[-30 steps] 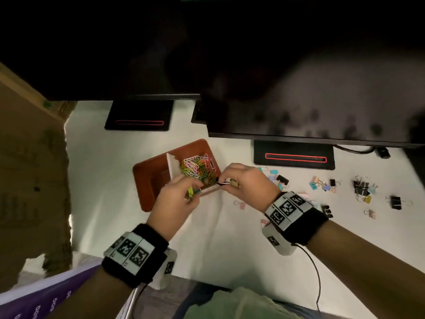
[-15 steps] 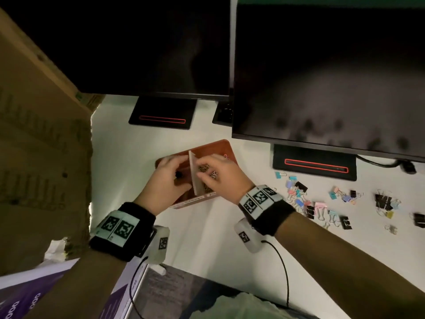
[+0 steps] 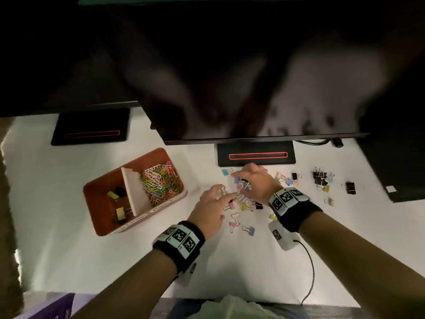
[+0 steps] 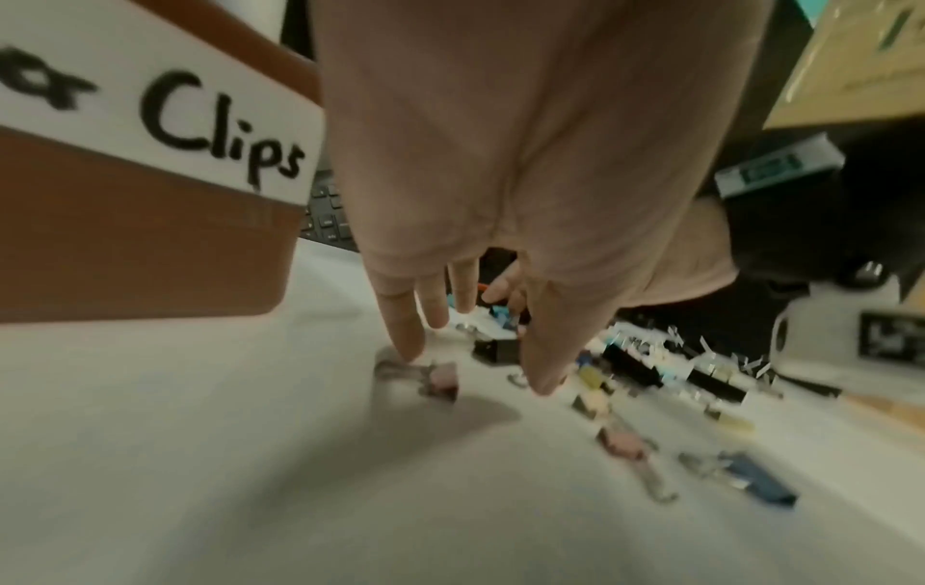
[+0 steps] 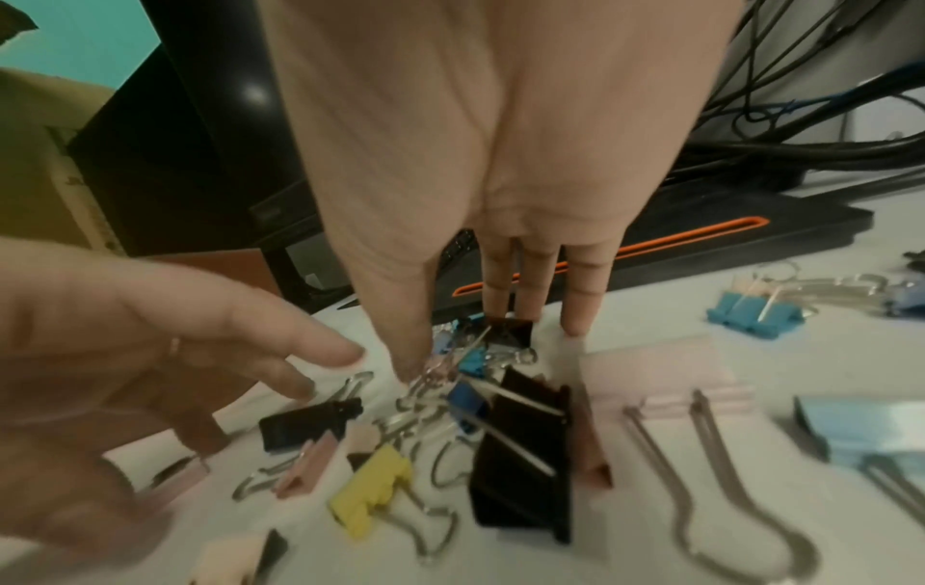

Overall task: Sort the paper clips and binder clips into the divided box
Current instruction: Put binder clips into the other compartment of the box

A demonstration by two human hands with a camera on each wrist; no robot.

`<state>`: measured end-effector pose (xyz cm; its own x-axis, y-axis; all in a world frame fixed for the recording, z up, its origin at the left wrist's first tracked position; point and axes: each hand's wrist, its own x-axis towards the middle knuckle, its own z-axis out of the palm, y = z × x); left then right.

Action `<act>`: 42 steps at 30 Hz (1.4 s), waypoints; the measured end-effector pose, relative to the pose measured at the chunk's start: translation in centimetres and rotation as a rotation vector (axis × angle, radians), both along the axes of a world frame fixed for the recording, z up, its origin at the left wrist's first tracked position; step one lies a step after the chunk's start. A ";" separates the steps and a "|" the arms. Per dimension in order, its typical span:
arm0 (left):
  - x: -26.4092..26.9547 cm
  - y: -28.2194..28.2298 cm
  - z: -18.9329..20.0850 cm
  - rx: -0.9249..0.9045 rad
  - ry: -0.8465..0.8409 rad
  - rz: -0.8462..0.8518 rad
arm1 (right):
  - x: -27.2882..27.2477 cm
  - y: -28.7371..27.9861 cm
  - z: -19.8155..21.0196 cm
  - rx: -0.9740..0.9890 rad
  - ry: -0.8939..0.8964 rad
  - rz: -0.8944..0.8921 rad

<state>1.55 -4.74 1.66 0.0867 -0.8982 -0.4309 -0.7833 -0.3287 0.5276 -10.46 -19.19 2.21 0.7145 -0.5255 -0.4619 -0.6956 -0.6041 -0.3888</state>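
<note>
The brown divided box [image 3: 103, 229] stands left of centre on the white desk. Its right compartment holds a heap of coloured paper clips [image 3: 161, 183]; its left compartment holds a few binder clips [image 3: 116, 195]. Loose binder clips [image 3: 243, 206] lie scattered to the box's right. My left hand [image 3: 216, 199] reaches into them with straight fingers, one fingertip [image 4: 405, 352] by a pink clip [image 4: 440, 382]. My right hand [image 3: 243, 180] points straight down on a small cluster [image 5: 470, 360], thumb and fingertips touching it. Neither hand holds a clip. A black clip [image 5: 520, 459] and a yellow one [image 5: 373, 490] lie nearer the wrist.
Two monitors overhang the desk's back; their black stands [image 3: 255, 155] [image 3: 89, 130] sit behind the clips and box. More binder clips [image 3: 322, 178] lie further right, near a dark object [image 3: 395, 176]. A cable [image 3: 308, 268] trails from my right wrist. A keyboard [image 4: 325, 221] lies behind the box.
Both hands have left the box, where they held clips at the divider, and moved right onto the loose binder clips. More binder clips now lie in the left compartment.
</note>
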 end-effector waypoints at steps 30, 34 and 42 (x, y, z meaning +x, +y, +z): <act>2.3 1.5 1.4 -0.144 0.281 0.309 | 0.2 1.5 0.8 0.106 -0.120 0.072; 4.9 4.8 6.6 -0.318 0.338 0.428 | 2.6 3.0 4.2 0.081 -0.325 0.116; 15.8 12.8 9.3 -0.493 0.197 0.896 | 15.5 11.4 7.2 0.160 -0.602 0.264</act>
